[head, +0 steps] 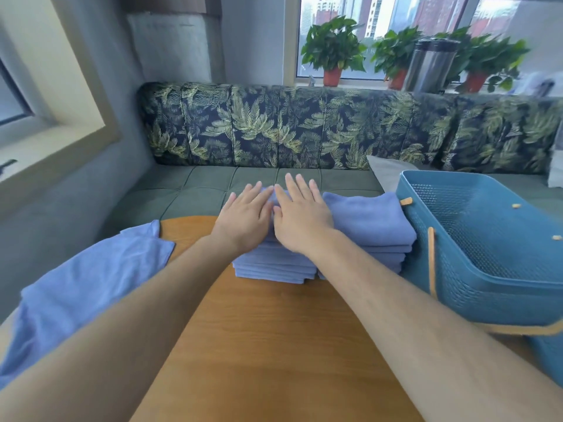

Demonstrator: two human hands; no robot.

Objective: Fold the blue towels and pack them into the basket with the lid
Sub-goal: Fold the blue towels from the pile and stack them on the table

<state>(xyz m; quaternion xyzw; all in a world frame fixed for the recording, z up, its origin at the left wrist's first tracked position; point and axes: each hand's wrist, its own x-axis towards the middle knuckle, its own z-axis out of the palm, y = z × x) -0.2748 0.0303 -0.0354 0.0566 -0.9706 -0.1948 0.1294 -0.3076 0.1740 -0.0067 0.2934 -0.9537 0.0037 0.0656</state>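
No legible text or labels anywhere.

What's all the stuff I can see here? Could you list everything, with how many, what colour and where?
folded towel stacks: two, blue, side by side at the table's far edge
unfolded towel: one, blue, draped over the table's left edge
basket: one, teal with tan handles, right of the stacks, no towels visible inside
table: one, brown wood, in front
sofa: one, green seat, leaf-print back, behind the table
potted plants: at least three, green in red pots, on the windowsill
metal canister: one, silver, on the windowsill
left hand: flat on the left stack
right hand: flat on the same stack
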